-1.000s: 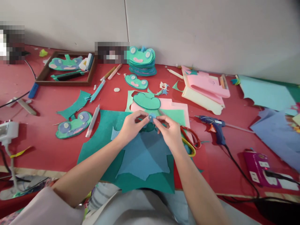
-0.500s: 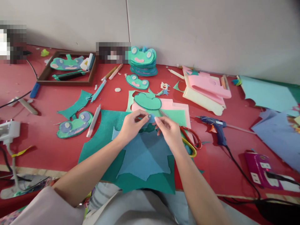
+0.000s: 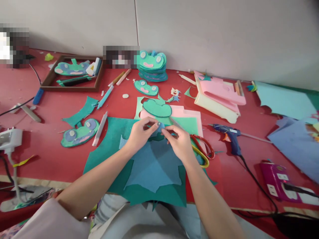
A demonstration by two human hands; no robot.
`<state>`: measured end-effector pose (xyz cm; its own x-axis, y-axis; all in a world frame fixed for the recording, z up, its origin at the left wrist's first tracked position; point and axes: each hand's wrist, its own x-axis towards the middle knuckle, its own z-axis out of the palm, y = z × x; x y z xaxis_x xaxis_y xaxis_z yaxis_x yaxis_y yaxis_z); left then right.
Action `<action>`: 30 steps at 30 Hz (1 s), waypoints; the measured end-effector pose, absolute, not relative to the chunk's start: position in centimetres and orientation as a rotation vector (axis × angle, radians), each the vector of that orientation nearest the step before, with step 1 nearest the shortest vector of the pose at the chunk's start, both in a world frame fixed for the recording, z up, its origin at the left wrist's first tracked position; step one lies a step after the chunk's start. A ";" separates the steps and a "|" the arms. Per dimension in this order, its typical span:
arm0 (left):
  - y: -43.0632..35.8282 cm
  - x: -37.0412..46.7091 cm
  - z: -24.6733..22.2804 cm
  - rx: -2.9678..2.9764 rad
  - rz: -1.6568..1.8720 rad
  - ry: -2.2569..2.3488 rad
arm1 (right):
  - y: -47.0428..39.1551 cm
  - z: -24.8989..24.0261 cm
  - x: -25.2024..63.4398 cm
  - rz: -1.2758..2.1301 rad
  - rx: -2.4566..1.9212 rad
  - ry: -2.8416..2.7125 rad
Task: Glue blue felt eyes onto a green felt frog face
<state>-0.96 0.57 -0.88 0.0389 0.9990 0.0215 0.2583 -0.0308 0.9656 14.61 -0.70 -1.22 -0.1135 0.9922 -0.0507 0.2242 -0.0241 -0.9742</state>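
Note:
Between the fingertips of my left hand (image 3: 143, 131) and my right hand (image 3: 178, 136) is a small blue felt piece (image 3: 161, 126). Both hands pinch it, and its lower part is partly covered by the fingers. Under them lies a jagged blue felt sheet (image 3: 154, 166) on a larger dark green felt sheet (image 3: 99, 156). Just beyond my fingers is a green felt frog-head shape (image 3: 157, 108) with a dark edge. Scissors with red and yellow handles (image 3: 204, 146) lie beside my right hand, partly under it.
A glue gun (image 3: 231, 134) lies at the right, its cord running past a purple power strip (image 3: 277, 181). Finished frog faces are stacked (image 3: 152, 66) at the back. A brown tray (image 3: 72, 88) stands back left. Folded pink felt (image 3: 221, 89) lies back right.
My right fingers have shifted slightly left and down along the small blue felt piece. The left hand stays almost in place. Other things look unmoved.

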 end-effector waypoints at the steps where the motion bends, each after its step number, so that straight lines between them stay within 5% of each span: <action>1: 0.6 -1.0 -0.9 1.441 1.072 1.355 | -0.7 -1.2 14.6 1.211 -1.347 -1.447; 30: 0.8 -1.1 -1.2 1.323 1.118 1.316 | -0.5 -1.6 14.4 1.304 -1.251 -1.148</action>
